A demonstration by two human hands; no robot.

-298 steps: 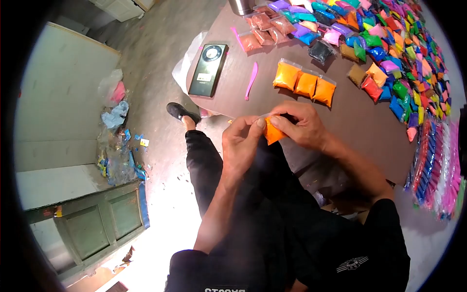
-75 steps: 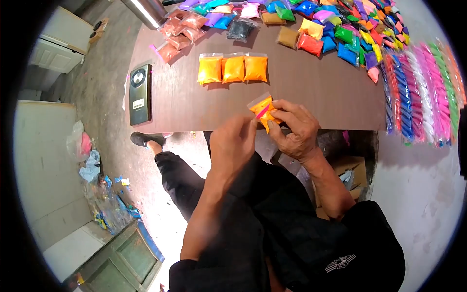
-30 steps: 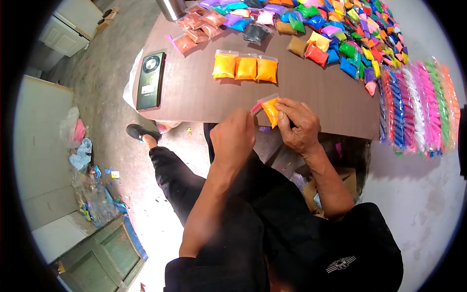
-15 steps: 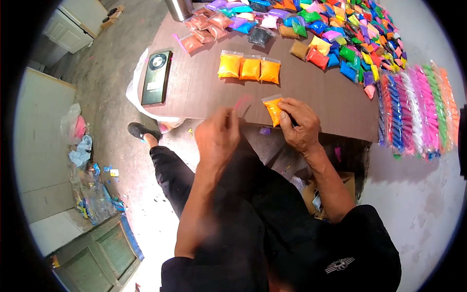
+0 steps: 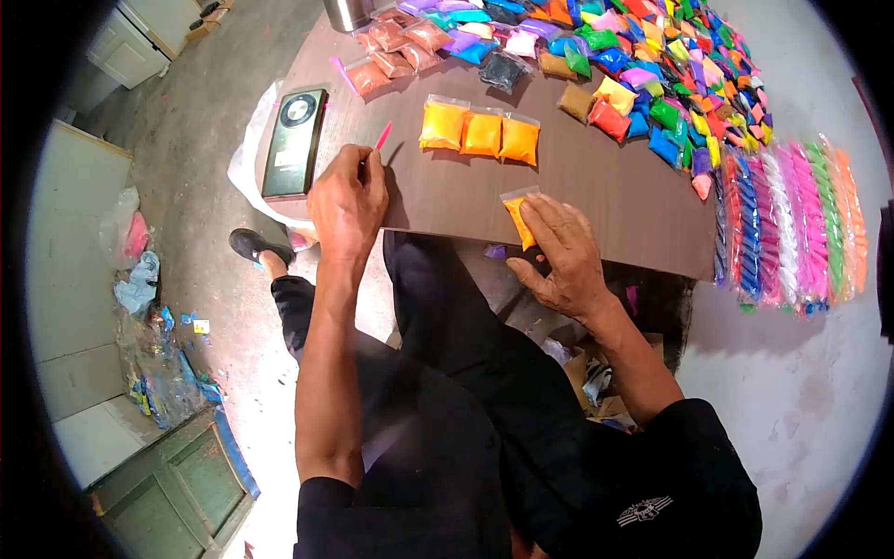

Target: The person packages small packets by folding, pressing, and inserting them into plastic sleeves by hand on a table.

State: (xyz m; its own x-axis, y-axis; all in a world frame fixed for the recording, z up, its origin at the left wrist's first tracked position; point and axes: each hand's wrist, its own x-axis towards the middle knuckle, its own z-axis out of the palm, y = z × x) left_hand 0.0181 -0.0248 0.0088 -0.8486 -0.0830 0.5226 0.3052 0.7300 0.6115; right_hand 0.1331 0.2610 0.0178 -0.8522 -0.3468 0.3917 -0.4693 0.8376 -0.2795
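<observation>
In my left hand [image 5: 349, 200], over the table's front left part, the closed fingers pinch a thin pink stick [image 5: 385, 136]; its tip points up and away. My right hand [image 5: 563, 247] is at the table's front edge, its fingers stretched out over a small orange packet [image 5: 518, 216] and its thumb held apart. Part of that packet is hidden under the fingers. Beyond it, three clear bags with orange filling [image 5: 480, 133] lie side by side in a row.
A phone [image 5: 296, 143] lies at the table's left edge. Brown packets [image 5: 396, 48] and a metal cup [image 5: 348, 13] are farther back. A large pile of coloured packets [image 5: 652, 74] covers the back right. Bagged coloured bundles [image 5: 792, 224] sit beside the table's right side.
My left hand has moved left and away from me with the pink stick, toward the phone. The right hand's thumb has come off the orange packet, which now rests lower at the edge.
</observation>
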